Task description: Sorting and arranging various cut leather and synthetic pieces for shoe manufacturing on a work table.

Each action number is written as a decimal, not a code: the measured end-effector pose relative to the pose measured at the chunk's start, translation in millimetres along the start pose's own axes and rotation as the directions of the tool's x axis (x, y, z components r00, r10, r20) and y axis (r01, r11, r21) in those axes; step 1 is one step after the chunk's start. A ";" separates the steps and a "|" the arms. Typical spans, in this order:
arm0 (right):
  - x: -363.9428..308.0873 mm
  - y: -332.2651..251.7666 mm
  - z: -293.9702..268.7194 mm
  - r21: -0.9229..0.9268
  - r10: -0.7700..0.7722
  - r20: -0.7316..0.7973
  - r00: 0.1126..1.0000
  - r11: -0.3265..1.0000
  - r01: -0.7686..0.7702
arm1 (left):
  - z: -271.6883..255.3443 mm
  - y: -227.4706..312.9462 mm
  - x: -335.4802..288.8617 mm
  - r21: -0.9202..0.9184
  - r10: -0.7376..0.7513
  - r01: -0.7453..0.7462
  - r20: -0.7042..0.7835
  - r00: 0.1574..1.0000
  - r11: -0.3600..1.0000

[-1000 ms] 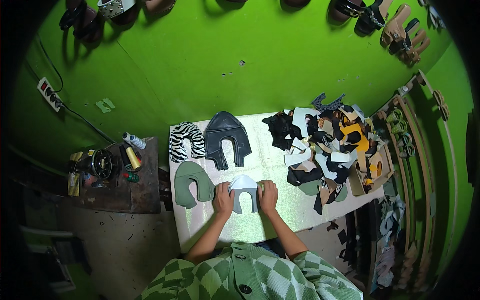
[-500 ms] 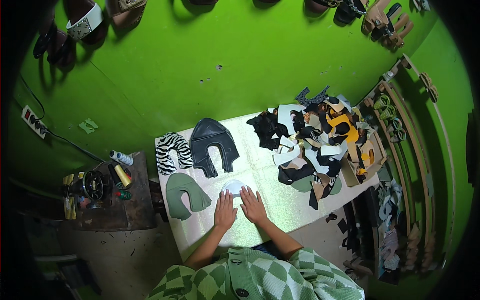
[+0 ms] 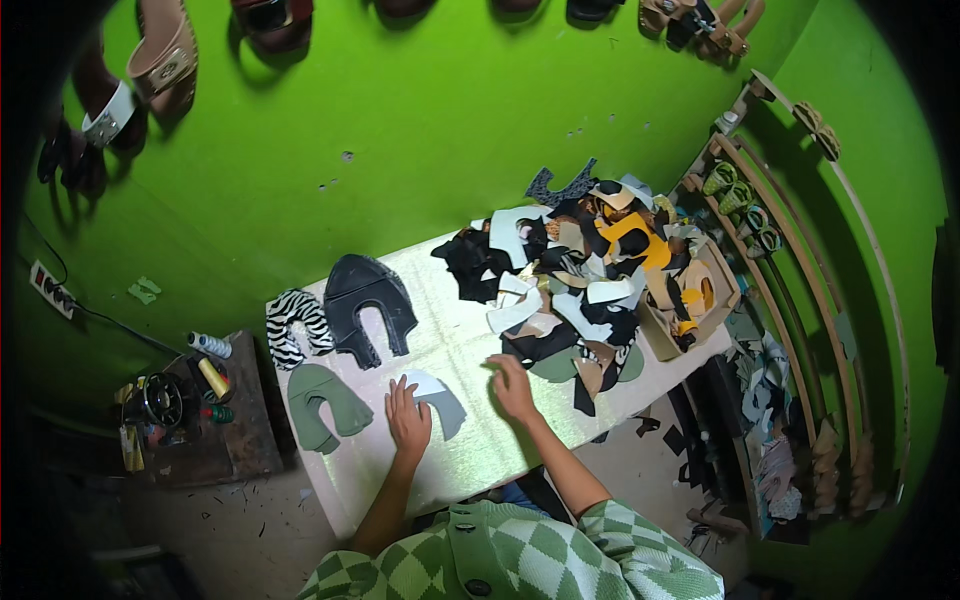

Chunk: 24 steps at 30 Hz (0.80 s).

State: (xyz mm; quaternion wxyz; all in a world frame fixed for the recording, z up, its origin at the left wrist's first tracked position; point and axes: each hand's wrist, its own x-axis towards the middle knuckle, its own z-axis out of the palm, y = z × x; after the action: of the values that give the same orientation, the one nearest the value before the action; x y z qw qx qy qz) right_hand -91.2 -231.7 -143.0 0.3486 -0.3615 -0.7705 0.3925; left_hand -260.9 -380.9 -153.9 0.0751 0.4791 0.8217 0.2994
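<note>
My left hand (image 3: 410, 418) lies flat, fingers stretched out, over the left side of a white and grey arch-shaped piece (image 3: 447, 408); the part beneath the hand is hidden. A little to the right, my right hand (image 3: 512, 388) is apart from that piece, its fingers loosely bent and holding nothing. Left of my hands is an olive-green stack of U-shaped pieces (image 3: 318, 384). Beyond it lie zebra-striped U-shaped pieces (image 3: 285, 318) and a larger black arched piece (image 3: 355, 293), which looks like a shoe-upper cut-out.
A large heap of mixed scraps (image 3: 570, 275) covers the table's right side, with a cardboard box (image 3: 655, 332) at its edge. On the left, a small dark table (image 3: 235, 445) bears thread spools (image 3: 212, 378). Shoe racks (image 3: 800, 300) stand at the right; sandals (image 3: 163, 60) hang on the green wall.
My hands, side by side on the white piece before, have parted. The right has lifted off to the right, uncovering more of the piece. The whole view has turned rightward.
</note>
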 end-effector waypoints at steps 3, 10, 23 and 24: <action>5.3 16.9 -49.5 -0.276 0.026 -0.127 0.992 0.959 -0.060 | 22.4 33.3 11.5 -0.040 0.023 -0.026 -0.060 0.998 0.999; 38.5 76.8 -138.3 -0.571 0.025 -0.096 0.995 0.817 -0.075 | 100.5 127.6 47.8 -0.111 0.044 -0.054 -0.095 0.995 0.992; 133.4 140.2 -169.4 -0.705 0.010 0.236 0.972 0.690 0.164 | 162.6 184.9 102.4 0.156 -0.241 0.241 -0.017 0.970 0.958; 138.3 142.5 -172.0 -0.684 -0.027 0.203 0.979 0.712 0.161 | 162.7 175.9 99.3 0.159 -0.252 0.251 -0.015 0.968 0.955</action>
State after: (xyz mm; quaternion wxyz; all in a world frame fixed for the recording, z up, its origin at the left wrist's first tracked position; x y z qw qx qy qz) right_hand 21.9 5.3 -152.9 0.1361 -0.3895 -0.9068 0.0862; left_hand -116.2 -166.3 -170.1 0.0764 0.3760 0.8970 0.2193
